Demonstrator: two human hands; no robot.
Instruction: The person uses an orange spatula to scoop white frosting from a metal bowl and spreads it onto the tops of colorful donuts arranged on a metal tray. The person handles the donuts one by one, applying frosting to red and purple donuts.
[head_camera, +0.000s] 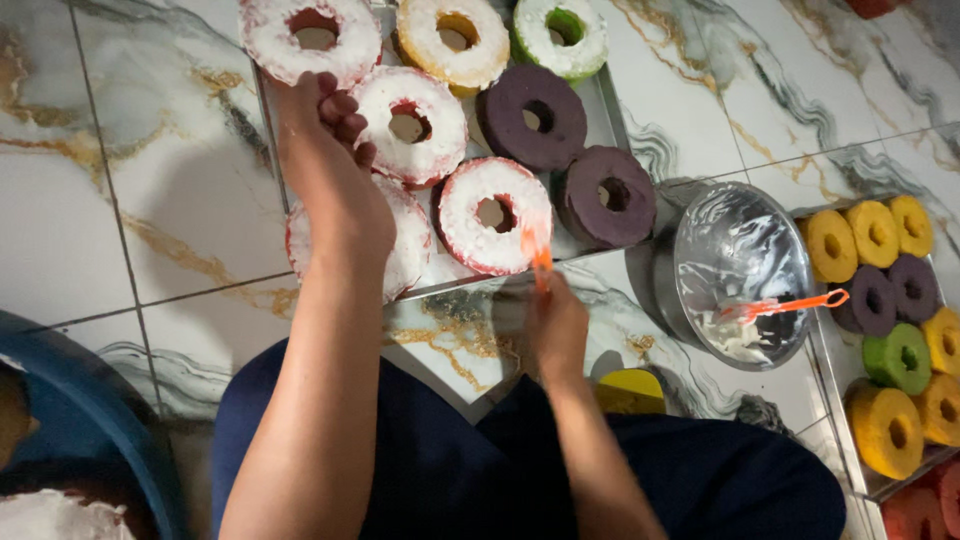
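My left hand rests on the metal tray, fingers curled beside a white-frosted red ring cake and over another frosted cake. My right hand holds an orange spatula, its tip against the front edge of a frosted red ring cake. Two bare purple ring cakes lie to the right on the same tray. More frosted cakes, red, yellow and green, sit at the tray's far end.
A foil-lined metal bowl with white frosting and an orange spatula stands right of the tray. A second tray at the far right carries several unfrosted yellow, purple, green and red ring cakes. A blue tub is at lower left on the marble-patterned floor.
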